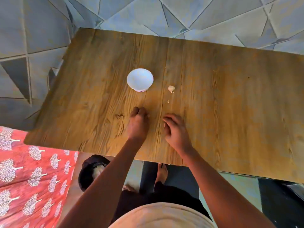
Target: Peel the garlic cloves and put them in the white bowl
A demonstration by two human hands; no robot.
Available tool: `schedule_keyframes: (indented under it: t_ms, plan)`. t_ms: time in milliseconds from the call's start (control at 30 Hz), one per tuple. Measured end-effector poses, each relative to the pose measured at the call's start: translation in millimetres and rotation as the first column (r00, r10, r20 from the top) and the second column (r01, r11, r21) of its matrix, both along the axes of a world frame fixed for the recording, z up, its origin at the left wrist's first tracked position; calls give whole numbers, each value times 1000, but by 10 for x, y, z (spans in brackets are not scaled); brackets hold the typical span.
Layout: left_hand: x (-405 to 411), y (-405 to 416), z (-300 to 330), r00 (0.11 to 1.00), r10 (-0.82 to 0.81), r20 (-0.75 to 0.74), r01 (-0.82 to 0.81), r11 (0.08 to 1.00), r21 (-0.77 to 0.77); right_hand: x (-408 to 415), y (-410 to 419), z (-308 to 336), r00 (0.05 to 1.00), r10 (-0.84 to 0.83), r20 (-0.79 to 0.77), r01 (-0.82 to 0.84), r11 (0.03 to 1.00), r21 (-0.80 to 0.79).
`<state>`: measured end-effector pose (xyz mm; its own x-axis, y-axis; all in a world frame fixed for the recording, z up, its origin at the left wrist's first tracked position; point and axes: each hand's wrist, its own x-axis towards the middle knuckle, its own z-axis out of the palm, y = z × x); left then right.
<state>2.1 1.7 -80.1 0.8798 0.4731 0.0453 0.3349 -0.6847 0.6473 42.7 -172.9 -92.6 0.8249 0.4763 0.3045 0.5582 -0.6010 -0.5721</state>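
desk: wood-grain, rectangular
white bowl: round, glossy — mid-desk; base mark unreadable
garlic clove: papery
left hand: fingers curled — contents hidden
right hand: fingers pinch pale bit

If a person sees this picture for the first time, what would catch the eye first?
Probably the white bowl, bright against the middle of the wooden table. Next, the two hands nearer the person: the left hand and right hand, both with curled fingers. A garlic piece lies just right of the bowl.
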Motion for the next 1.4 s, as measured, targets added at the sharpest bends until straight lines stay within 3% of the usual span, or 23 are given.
schedule_keyframes:
  t_ms: [133, 233, 467, 567, 700, 833, 967, 1067, 1200, 1300, 1400]
  plan:
    - [20, -10, 7, 999, -41, -36, 46, 990, 137, 25, -32, -20, 1000, 25, -1, -25, 1000, 17]
    - [68, 48, 40, 997, -73, -14, 74, 987, 145, 36, -25, -9, 999, 31, -24, -30, 1000, 6]
    - [736, 457, 523, 961, -81, 266, 36, 985, 171, 27, -31, 16, 998, 29, -50, -31, 999, -40]
    - [1064, 700, 602, 977, -116, 179, 81, 978, 193, 13, -13, 36, 999, 8, -47, -11, 998, -64]
    - [1211, 984, 461, 956, -290, 47, 264, 917, 298, 5, 38, 84, 998, -6, -60, 1, 997, -76]
    - [1164, 1074, 397, 927, -368, 67, 328, 886, 328, 0, 50, 107, 995, -29, -93, 23, 997, -70]
    - [993, 961, 490, 907, -298, 297, 217, 937, 275, 43, 83, 91, 988, -80, -131, 75, 996, -42]
    - [781, 670, 539, 859, -348, 374, 276, 932, 235, 144, 131, 125, 970, -165, -179, 166, 986, -8]
    - [631, 164, 350, 874, -410, 260, 402, 912, 84, 473, 205, 230, 949, -250, -190, 259, 966, 22]
    - [632, -87, 163, 937, -328, 117, 339, 936, -94, 738, 226, 286, 946, -211, -246, 216, 976, -5]
    - [647, -198, 80, 972, -209, 109, 224, 961, -163, 912, 181, 272, 964, -88, -250, 67, 993, -92]
